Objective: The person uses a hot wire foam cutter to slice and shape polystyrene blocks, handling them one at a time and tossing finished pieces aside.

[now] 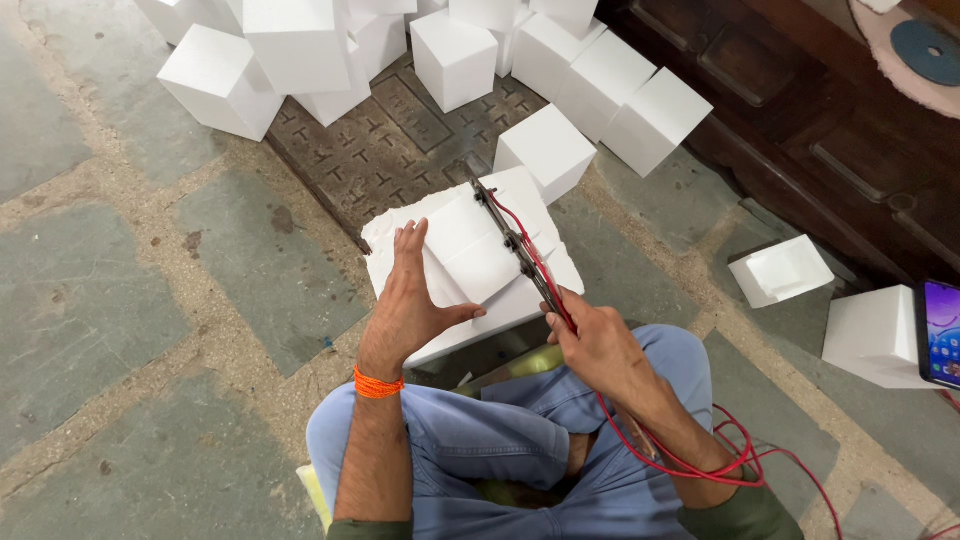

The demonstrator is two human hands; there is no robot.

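A large white foam slab (400,235) lies on the stone floor in front of my crossed legs. My left hand (412,300) presses flat on a cut foam piece (470,262) resting on the slab, fingers spread. My right hand (598,345) grips the near end of a dark bow-shaped cutting tool (515,245) that reaches diagonally across the foam. Red wires (690,462) run from the tool along my right forearm. An orange thread band circles my left wrist.
Several white foam blocks (300,50) are piled at the top around a metal floor cover (380,150). A foam tray piece (782,270) and a block (872,335) with a phone (942,332) lie right. Dark wooden furniture (830,110) stands top right.
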